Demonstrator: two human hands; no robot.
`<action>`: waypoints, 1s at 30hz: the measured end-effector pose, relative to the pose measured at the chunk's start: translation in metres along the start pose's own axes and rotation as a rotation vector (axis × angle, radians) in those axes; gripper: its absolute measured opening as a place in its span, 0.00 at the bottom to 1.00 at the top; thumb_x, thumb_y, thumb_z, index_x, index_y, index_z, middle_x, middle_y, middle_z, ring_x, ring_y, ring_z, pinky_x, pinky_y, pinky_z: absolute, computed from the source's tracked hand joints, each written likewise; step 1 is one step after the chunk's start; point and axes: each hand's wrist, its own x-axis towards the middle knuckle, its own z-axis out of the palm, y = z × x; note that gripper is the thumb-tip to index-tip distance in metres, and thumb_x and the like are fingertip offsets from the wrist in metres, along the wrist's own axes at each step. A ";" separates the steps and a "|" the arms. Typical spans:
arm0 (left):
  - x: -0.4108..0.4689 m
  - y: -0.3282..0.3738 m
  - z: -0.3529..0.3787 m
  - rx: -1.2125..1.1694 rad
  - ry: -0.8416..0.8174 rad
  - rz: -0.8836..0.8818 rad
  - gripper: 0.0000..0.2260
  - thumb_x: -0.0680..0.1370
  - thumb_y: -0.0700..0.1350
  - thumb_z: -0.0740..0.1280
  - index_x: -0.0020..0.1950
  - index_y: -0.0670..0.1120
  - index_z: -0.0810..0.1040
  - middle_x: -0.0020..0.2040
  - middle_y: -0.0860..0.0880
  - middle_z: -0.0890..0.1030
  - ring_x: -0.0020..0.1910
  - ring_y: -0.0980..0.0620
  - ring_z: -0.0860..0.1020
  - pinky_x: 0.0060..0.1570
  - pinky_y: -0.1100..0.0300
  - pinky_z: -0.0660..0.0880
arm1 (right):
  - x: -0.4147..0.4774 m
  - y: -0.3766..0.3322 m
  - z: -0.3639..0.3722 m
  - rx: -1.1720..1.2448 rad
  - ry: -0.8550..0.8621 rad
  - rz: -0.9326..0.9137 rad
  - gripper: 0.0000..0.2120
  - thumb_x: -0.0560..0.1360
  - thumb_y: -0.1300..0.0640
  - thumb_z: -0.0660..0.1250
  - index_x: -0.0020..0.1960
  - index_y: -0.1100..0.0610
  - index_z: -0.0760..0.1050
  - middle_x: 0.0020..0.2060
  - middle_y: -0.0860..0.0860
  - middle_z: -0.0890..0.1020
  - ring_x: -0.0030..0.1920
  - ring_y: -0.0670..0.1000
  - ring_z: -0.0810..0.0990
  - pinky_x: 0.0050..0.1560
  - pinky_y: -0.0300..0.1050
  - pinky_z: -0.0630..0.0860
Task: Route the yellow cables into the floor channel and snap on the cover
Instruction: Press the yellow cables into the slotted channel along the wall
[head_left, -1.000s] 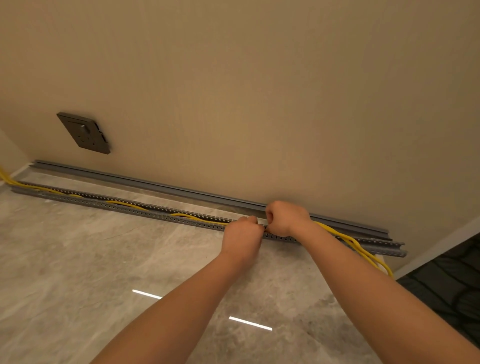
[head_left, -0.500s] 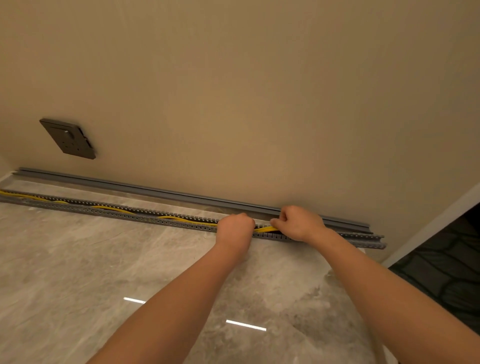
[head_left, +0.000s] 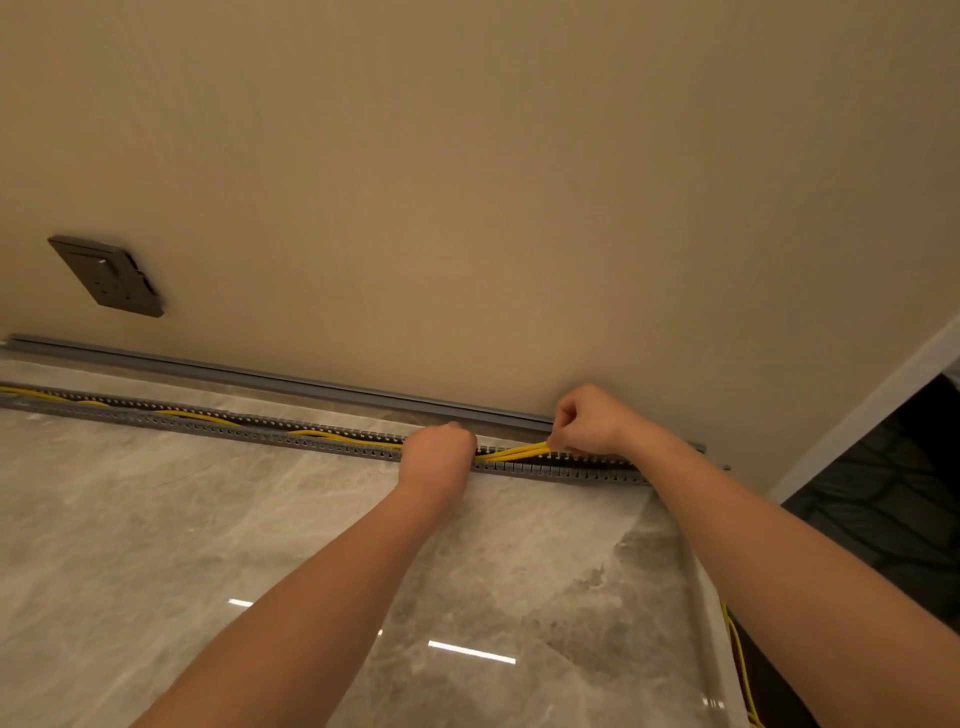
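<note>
- To the left of the left hand (head_left: 439, 454), the yellow cables (head_left: 332, 435) already lie inside the floor channel (head_left: 550, 470).
- Between the hands they rise out, unseated.
- The cover (head_left: 291, 382) lies beyond the hands by the wall, not snapped on.
- The left hand is fisted, pressing cables down into the channel.
- The right hand (head_left: 589, 421) is closed, pinching the raised cables.

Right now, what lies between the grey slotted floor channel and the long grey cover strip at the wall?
In the head view, only a bare strip of marble floor separates the grey slotted floor channel from the long grey cover strip.
</note>
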 end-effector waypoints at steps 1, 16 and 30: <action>0.000 0.000 0.000 0.001 0.007 0.000 0.11 0.74 0.34 0.65 0.50 0.46 0.81 0.49 0.46 0.80 0.47 0.44 0.80 0.37 0.56 0.69 | 0.001 -0.003 0.001 -0.084 0.014 -0.021 0.10 0.70 0.62 0.71 0.32 0.54 0.76 0.29 0.52 0.79 0.33 0.51 0.77 0.32 0.41 0.72; -0.012 0.002 0.010 -0.091 0.133 -0.004 0.10 0.77 0.46 0.62 0.52 0.48 0.81 0.50 0.48 0.78 0.50 0.45 0.77 0.39 0.56 0.72 | 0.006 -0.012 0.019 -0.443 -0.033 0.078 0.05 0.70 0.61 0.62 0.42 0.54 0.75 0.38 0.51 0.79 0.41 0.55 0.76 0.42 0.43 0.72; -0.006 0.069 0.007 -0.270 0.177 0.081 0.12 0.77 0.46 0.62 0.57 0.50 0.82 0.51 0.48 0.78 0.52 0.45 0.77 0.38 0.56 0.71 | 0.008 0.006 0.021 -0.279 -0.015 0.038 0.06 0.71 0.57 0.65 0.37 0.52 0.71 0.38 0.51 0.78 0.42 0.55 0.76 0.38 0.44 0.70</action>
